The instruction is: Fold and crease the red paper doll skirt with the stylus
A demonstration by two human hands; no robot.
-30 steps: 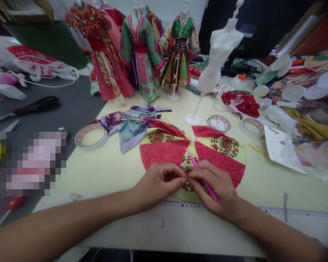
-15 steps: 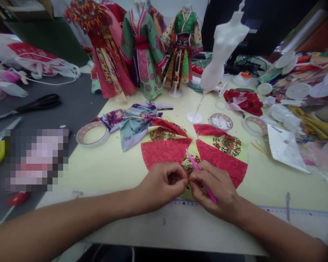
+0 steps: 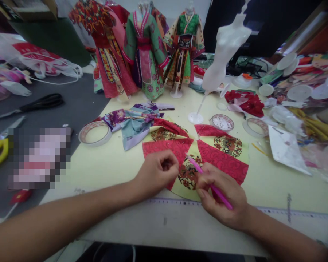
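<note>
A round doll skirt (image 3: 222, 154) of red and yellow patterned panels lies spread on the pale table top, with small pale dots on the red at its left. My right hand (image 3: 221, 196) grips a slim pink pen (image 3: 196, 166), its pale tip pointing up and left over the skirt's middle panel. Over the skirt's lower left edge is my left hand (image 3: 160, 173), fingers curled and thumb pressed to the fingertips. Whatever it pinches, if anything, is too small to see. The two hands are apart.
Behind the skirt are a purple-and-blue cloth (image 3: 138, 122), tape rolls (image 3: 95, 134), a white mannequin (image 3: 225, 54) and dressed doll forms (image 3: 144, 54). Black scissors (image 3: 42, 103) and yellow-handled scissors (image 3: 0, 153) lie left. A ruler (image 3: 292, 213) runs along the front; a white packet (image 3: 288, 151) lies right.
My hands were together at the fingertips over the skirt's lower middle. Now the left has drawn back left and the right has moved right and slightly down, still holding the pen.
</note>
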